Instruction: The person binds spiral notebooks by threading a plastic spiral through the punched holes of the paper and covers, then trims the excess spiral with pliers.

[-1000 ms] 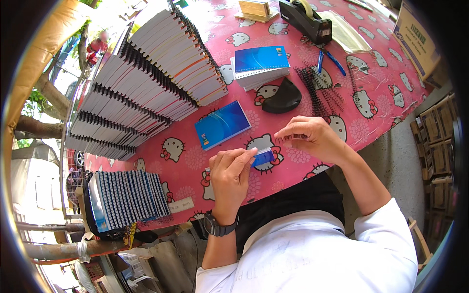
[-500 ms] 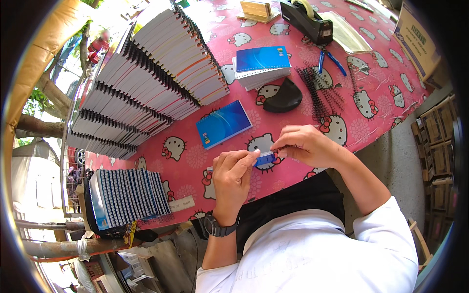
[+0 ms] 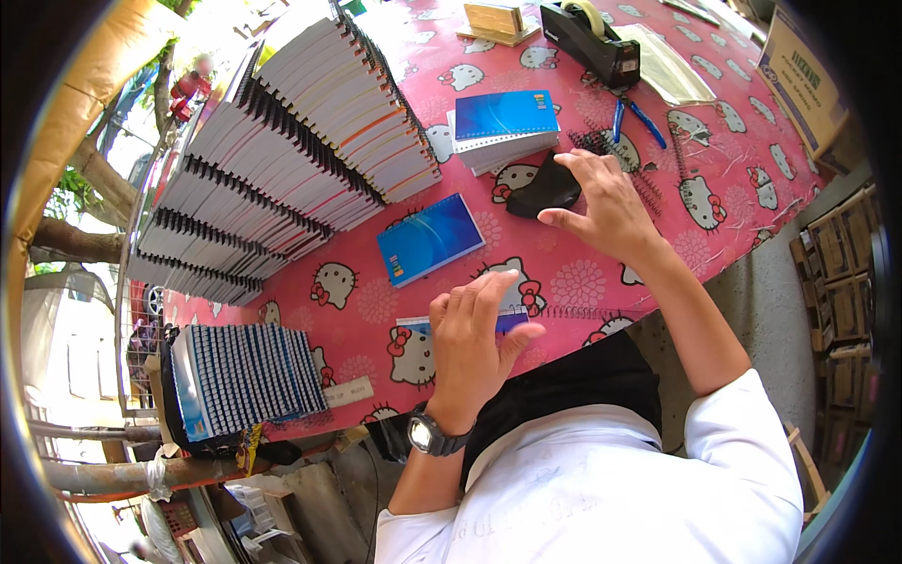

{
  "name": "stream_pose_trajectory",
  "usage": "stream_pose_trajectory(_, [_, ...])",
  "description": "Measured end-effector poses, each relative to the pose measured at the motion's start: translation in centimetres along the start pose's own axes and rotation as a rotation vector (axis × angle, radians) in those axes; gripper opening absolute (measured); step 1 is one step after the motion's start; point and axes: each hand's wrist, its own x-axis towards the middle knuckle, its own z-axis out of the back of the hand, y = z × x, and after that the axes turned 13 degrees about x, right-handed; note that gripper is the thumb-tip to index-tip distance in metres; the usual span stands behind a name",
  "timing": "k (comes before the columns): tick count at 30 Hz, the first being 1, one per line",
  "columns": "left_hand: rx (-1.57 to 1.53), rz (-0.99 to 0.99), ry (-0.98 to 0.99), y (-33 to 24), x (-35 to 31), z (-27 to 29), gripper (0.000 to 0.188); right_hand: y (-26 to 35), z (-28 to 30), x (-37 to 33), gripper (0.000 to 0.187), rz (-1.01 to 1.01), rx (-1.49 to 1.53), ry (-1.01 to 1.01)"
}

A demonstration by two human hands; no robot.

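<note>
My left hand [image 3: 467, 346], with a watch on its wrist, hovers over a thin blue notebook [image 3: 512, 321] near the table's front edge; its fingers are stretched and the thumb stands apart. From the notebook's right end a thin dark spiral coil [image 3: 592, 312] runs out along the table. My right hand [image 3: 609, 202] is at the right side of a black, rounded wedge-shaped object [image 3: 537, 197], thumb and fingers apart. Whether it touches that object I cannot tell. Loose dark coils [image 3: 644, 188] lie partly hidden behind the right hand.
A blue-covered notebook [image 3: 430, 240] lies left of centre, a notebook stack [image 3: 505, 115] behind it. Tall stacks of bound books [image 3: 310, 122] and a row of spiral notebooks [image 3: 252, 376] fill the left. Blue-handled pliers [image 3: 642, 120], a tape dispenser [image 3: 592, 47] and a carton [image 3: 803, 80] stand farther back.
My right hand has left the notebook and moved up and away to the black object. The left hand's fingers have opened from a pinch. The coil trailing from the notebook now shows.
</note>
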Motion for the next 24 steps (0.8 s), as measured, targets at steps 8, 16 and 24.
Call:
stream_pose_trajectory(8, [0.178, 0.039, 0.023, 0.4, -0.5, 0.2, 0.032, -0.7, -1.1, 0.3, 0.061, -0.054, -0.128, 0.065])
stream_pose_trajectory(16, [0.103, 0.053, 0.017, 3.0, -2.6, 0.3, 0.030, 2.6, 1.8, -2.2, 0.045, -0.035, 0.800, 0.698])
stream_pose_trajectory(24, [-0.012, 0.127, 0.023, 3.1, -2.5, 0.8, 0.044, 3.4, 1.4, -1.9, 0.047, 0.095, 0.786, 0.607])
